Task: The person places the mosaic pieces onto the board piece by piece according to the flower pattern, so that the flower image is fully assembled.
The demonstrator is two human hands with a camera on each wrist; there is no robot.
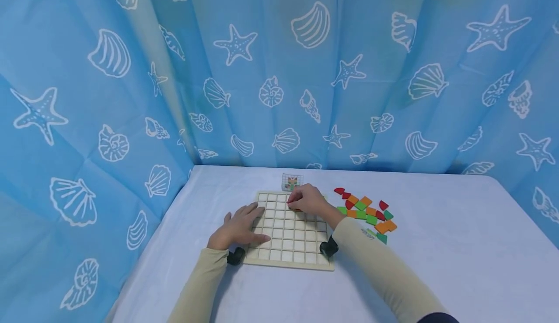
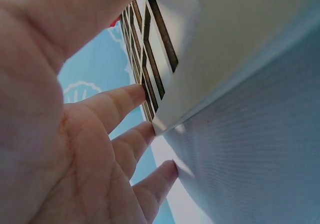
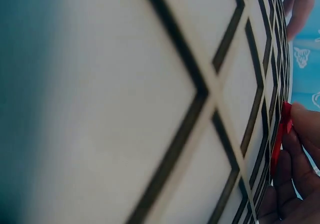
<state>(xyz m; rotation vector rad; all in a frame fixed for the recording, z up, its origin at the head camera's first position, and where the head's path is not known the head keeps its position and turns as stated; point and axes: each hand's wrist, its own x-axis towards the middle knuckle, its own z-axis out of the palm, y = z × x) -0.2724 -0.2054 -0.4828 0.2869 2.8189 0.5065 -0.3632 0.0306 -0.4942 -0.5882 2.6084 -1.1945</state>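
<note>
A cream grid board [image 1: 288, 265] with rows of square cells lies on the white table. My left hand [image 1: 242, 225] rests along its left side with fingers extended; the left wrist view shows those fingertips [image 2: 136, 91] at the board's edge. Over the upper part of the board, my right hand [image 1: 309, 201] pinches a small red tile [image 3: 286, 116] between thumb and fingers. Another flat red tile [image 3: 276, 151] lies against the grid under the curled fingers, partly hidden by them.
Right of the board is a loose spread of red, orange and green tiles [image 1: 360, 214], some tucked near my right forearm. A small gridded picture card [image 1: 292, 182] lies beyond the board's far edge. A blue curtain [image 1: 271, 119] with shell prints hangs behind the table.
</note>
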